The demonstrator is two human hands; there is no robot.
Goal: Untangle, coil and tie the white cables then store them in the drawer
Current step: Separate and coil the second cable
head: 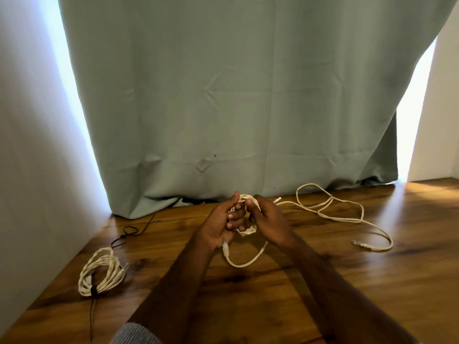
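Both hands hold a small coil of white cable (248,230) above the middle of the wooden table (372,281). My left hand (221,224) grips the coil with curled fingers, and a plug end hangs below its palm. My right hand (267,219) pinches the coil's top loops. A loose tail loops down under the hands. A second white cable (335,216) lies uncoiled at the right, its plug near the far right. At the left lies a coiled white cable (99,271) bound with a black tie.
A loose black cable tie (129,232) lies at the back left of the table. A grey-green curtain (236,95) hangs behind the table and touches its rear edge. White walls stand at the left and the far right. No drawer is in view.
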